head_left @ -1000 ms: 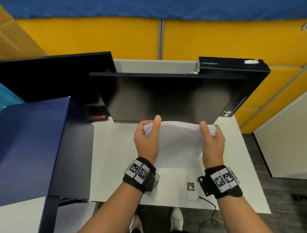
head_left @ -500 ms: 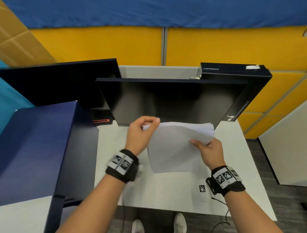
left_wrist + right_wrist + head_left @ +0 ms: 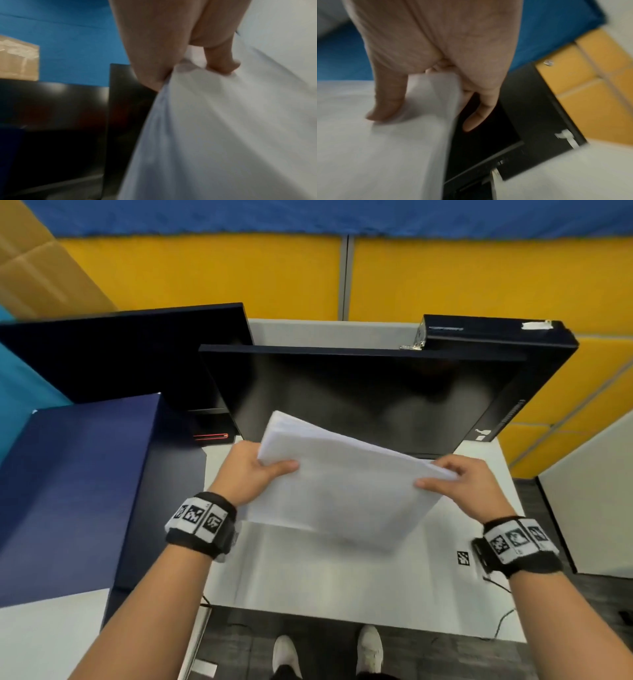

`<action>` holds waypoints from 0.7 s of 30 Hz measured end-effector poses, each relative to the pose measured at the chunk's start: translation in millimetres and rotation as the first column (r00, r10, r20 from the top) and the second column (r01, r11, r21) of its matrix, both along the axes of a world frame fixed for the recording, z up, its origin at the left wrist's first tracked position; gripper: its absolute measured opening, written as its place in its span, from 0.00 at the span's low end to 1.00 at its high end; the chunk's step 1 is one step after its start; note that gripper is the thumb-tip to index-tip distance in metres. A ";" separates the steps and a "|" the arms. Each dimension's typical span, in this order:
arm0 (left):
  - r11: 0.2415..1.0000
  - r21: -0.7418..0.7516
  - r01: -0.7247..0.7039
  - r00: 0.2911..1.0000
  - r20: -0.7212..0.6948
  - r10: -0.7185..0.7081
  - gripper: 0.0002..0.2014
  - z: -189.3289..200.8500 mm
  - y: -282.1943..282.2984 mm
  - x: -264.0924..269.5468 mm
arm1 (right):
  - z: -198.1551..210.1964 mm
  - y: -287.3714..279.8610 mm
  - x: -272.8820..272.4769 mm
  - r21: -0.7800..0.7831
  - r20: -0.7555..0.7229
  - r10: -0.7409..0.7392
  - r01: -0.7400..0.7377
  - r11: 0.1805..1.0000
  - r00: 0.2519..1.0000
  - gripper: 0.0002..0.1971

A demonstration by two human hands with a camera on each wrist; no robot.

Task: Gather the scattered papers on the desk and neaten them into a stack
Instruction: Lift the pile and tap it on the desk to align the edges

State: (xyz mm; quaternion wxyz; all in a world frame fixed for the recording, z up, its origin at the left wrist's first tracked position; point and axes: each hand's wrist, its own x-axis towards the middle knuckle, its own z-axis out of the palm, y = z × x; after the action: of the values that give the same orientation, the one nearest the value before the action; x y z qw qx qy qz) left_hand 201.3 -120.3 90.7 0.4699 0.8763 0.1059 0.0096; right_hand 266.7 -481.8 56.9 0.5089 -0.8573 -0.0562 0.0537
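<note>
You hold the thick stack of white paper sheets (image 3: 342, 484) in the air between your two hands, lifted clear of the white desk top (image 3: 342, 583) below them. Your left hand (image 3: 245, 472) grips the stack's left edge, thumb pressed on the top sheet and fingers curled underneath; the left wrist view shows that thumb (image 3: 221, 62) bearing down on the paper (image 3: 223, 135). Your right hand (image 3: 469, 484) pinches the right-hand corner, thumb on top and fingers wrapped behind; in the right wrist view the thumb (image 3: 388, 100) lies on the top sheet (image 3: 376, 155) while a finger reaches past the edge. The stack is tilted, its end by your left hand higher and farther from you, its near edge blurred. Just beyond both hands stands a black flat monitor screen (image 3: 359, 402). Off to the side of your left hand is a dark blue box (image 3: 78, 494). Close by your right wrist, a small black-and-white square marker tag (image 3: 463, 558) lies on the desk.
</note>
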 end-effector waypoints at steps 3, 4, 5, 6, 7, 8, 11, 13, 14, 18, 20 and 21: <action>0.952 -0.289 -0.103 0.994 0.002 0.108 0.07 -22.2 11.0 -5.4 | -25.3 -11.9 -12.6 0.423 -0.217 -0.009 0.102 0.900 0.976 0.27; 0.934 -0.337 -0.122 0.991 0.010 0.133 0.08 -29.0 10.1 -6.2 | -33.5 -11.3 -16.1 0.500 -0.265 0.006 0.133 0.856 0.964 0.29; 0.921 -0.366 -0.133 0.989 0.012 0.148 0.09 -36.2 6.9 -6.4 | -39.5 -8.4 -19.2 0.518 -0.278 0.012 0.139 0.844 0.961 0.27; 0.914 -0.377 -0.147 0.987 0.009 0.162 0.10 -42.9 1.9 -7.0 | -42.1 -3.5 -23.1 0.489 -0.278 0.009 0.133 0.862 0.961 0.24; 0.910 -0.379 -0.166 0.983 0.008 0.182 0.10 -49.5 -4.3 -7.8 | -44.9 1.1 -26.4 0.425 -0.259 -0.017 0.130 0.896 0.966 0.21; 0.902 -0.384 -0.198 0.976 0.007 0.217 0.09 -57.0 -11.1 -8.8 | -46.3 5.8 -30.4 0.349 -0.230 -0.064 0.144 0.926 0.971 0.18; 0.876 -0.387 -0.287 0.943 0.044 0.329 0.07 -80.8 -31.5 -13.2 | -50.5 17.8 -41.6 0.248 -0.116 -0.246 0.268 0.931 0.962 0.13; 0.853 -0.415 -0.315 0.927 0.057 0.371 0.08 -91.4 -40.6 -17.4 | -55.0 21.4 -48.0 0.242 -0.047 -0.294 0.297 0.924 0.955 0.15; 0.847 -0.421 -0.323 0.925 0.047 0.376 0.09 -97.4 -41.9 -18.4 | -58.8 20.4 -50.4 0.239 -0.034 -0.314 0.312 0.919 0.949 0.16; 0.900 -0.328 -0.287 0.958 -0.119 0.262 0.18 -132.6 -39.5 -22.1 | -96.6 3.0 -51.7 0.142 -0.172 -0.291 0.316 0.938 0.941 0.13; 0.918 -0.271 -0.291 0.948 -0.209 0.239 0.20 -149.1 -38.5 -22.8 | -112.5 -4.2 -51.8 0.049 -0.270 -0.292 0.316 0.947 0.918 0.15; 0.921 -0.261 -0.289 0.948 -0.215 0.237 0.19 -154.9 -37.7 -21.0 | -117.9 -4.0 -49.6 0.039 -0.279 -0.297 0.320 0.947 0.913 0.15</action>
State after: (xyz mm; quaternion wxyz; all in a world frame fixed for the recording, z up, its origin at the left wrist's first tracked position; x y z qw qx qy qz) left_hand 180.3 -158.0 -64.1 0.5758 0.7731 0.2651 -0.0217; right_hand 217.1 -485.8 -61.0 0.5494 -0.8179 0.1475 0.0863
